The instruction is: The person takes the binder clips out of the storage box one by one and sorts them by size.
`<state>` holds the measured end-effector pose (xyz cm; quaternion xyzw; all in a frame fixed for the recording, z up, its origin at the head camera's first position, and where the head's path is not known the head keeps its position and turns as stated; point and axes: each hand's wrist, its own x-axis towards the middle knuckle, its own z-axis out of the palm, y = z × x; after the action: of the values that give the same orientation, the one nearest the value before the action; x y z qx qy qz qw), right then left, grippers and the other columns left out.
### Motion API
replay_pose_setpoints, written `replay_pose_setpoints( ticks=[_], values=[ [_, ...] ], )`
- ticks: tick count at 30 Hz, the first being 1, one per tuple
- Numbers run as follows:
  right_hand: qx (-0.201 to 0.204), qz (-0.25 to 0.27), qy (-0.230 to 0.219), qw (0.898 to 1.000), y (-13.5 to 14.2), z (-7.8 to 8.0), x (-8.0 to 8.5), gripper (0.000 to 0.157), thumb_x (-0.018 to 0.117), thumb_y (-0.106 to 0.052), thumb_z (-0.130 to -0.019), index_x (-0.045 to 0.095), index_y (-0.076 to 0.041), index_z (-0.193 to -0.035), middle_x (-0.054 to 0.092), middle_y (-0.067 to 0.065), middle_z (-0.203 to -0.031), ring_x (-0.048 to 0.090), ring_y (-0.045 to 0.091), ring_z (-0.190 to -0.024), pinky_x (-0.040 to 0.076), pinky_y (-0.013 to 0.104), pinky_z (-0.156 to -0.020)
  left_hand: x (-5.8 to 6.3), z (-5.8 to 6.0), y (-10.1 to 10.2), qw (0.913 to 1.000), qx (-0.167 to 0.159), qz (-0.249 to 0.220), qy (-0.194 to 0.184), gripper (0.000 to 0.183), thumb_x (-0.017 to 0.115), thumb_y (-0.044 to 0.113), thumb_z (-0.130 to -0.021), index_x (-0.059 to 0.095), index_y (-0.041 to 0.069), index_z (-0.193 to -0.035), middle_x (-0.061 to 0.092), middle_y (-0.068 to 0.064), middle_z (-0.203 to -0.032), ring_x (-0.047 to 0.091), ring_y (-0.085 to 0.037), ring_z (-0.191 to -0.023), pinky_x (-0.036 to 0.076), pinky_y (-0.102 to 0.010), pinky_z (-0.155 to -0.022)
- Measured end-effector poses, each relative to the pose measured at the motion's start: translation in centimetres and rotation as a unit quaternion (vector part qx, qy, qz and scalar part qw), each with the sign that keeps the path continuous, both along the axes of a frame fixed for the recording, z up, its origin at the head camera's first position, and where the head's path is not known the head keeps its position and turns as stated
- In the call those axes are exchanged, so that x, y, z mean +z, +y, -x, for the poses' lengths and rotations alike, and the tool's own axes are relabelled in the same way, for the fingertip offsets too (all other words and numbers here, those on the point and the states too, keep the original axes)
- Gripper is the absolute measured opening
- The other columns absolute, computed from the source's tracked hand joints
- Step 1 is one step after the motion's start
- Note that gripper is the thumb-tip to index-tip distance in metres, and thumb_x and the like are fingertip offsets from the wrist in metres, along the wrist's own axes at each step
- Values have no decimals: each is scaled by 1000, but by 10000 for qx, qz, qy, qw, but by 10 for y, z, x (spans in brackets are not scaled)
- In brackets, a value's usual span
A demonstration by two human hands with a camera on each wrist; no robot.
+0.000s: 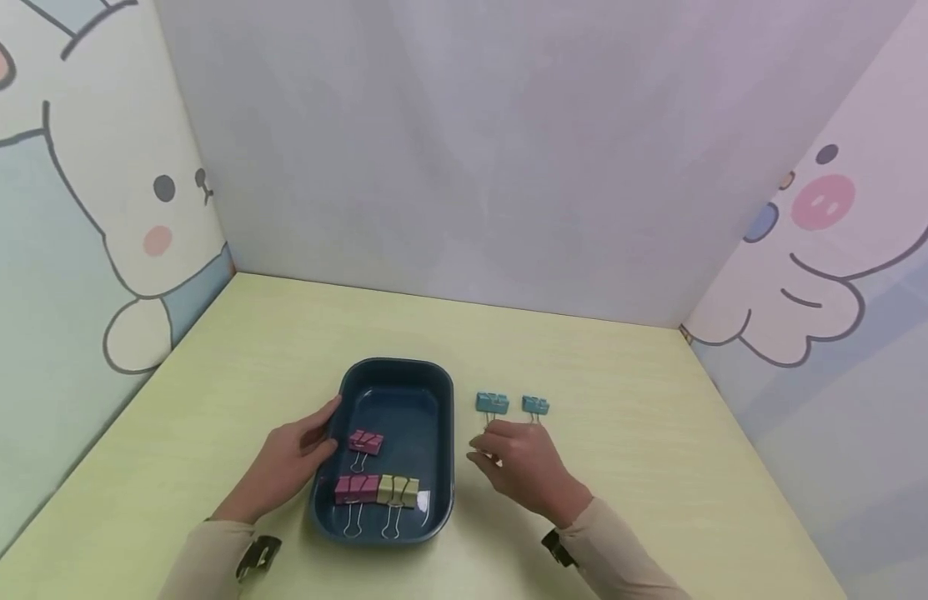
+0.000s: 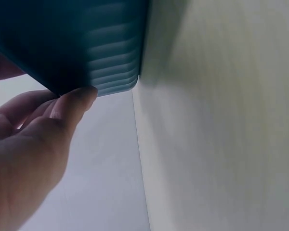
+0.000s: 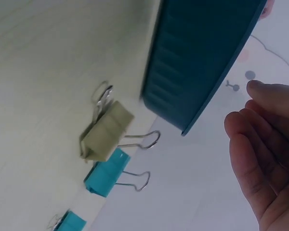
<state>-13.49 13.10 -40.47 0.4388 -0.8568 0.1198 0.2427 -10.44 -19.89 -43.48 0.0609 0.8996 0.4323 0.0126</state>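
Your left grip (image 1: 287,462) pinches the glossy dark-blue rectangular tray (image 1: 396,417); your right grip (image 1: 527,467) hangs empty, narrow, right of the tray near a yellow metal binder clip (image 3: 110,132) and two teal metal binder clips (image 1: 492,404). They're close together, so a sloppy reach could knock the wrong one.

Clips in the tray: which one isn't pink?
The yellow clip, at the tray's near end, right beside a pink clip. The third, farther clip is pink too.

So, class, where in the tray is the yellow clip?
Head view: the yellow clip lies at the near end of the tray, right of the nearer pink clip.
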Motion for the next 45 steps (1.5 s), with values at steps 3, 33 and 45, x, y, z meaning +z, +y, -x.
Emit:
replay_pose_setpoints(
  ticks=[3,33,45],
  values=[
    [111,-69,-109,9999,-10,-4,7,12,88,-16,-75,79,-15,-83,71,-7,-71,62,-1,-60,49,6,-54,0,0,1,10000,14,28,-12,61,54,10,-99,33,7,-156,39,-23,-157,50,-42,-138,50,-48,-106],
    [455,-1933,-593,9783,-86,-30,-1,7,78,-34,-86,79,-28,-83,66,-17,-69,56,-5,-58,43,10,-49,0,1,0,10000,-3,-42,-48,61,54,10,-100,33,6,-156,39,-24,-157,51,-43,-137,50,-49,-106],
    [446,-1558,-248,9865,-81,-28,-6,10,72,-25,-91,78,-25,-82,66,-14,-67,53,-3,-53,33,8,-45,-1,1,0,10000,7,-15,10,60,54,10,-99,33,6,-156,40,-24,-157,51,-43,-137,51,-48,-106]
  ],
)
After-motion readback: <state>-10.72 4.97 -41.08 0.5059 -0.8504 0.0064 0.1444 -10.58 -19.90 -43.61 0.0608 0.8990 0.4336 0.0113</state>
